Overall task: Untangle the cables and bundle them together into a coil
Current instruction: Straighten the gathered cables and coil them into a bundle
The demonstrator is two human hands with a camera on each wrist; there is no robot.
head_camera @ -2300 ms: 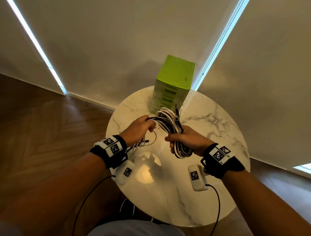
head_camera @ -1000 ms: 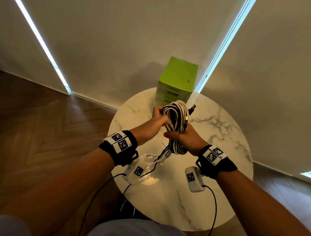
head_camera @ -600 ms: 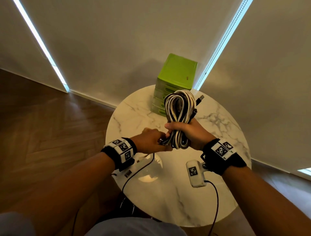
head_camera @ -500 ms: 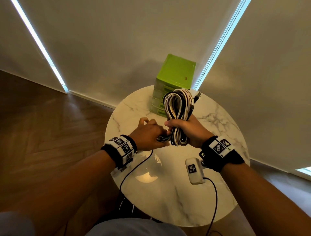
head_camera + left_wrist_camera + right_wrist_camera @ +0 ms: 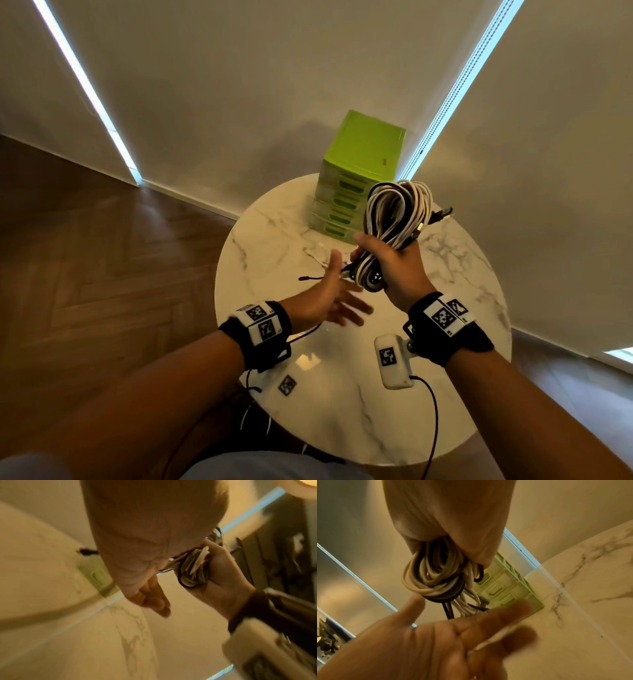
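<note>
The left hand, which half a second ago was closed against the cables beside the right hand, has let go and now has its fingers spread flat, palm up, just below and beside the bundle with nothing in it. The right hand keeps its fingers curled tight round the middle of the coil of white and black cables. The coil's loops stand up above the fist over the round marble table, in front of the green drawer box, with loose ends poking out toward the left palm.

Left hand off coil — now splayed.
</note>
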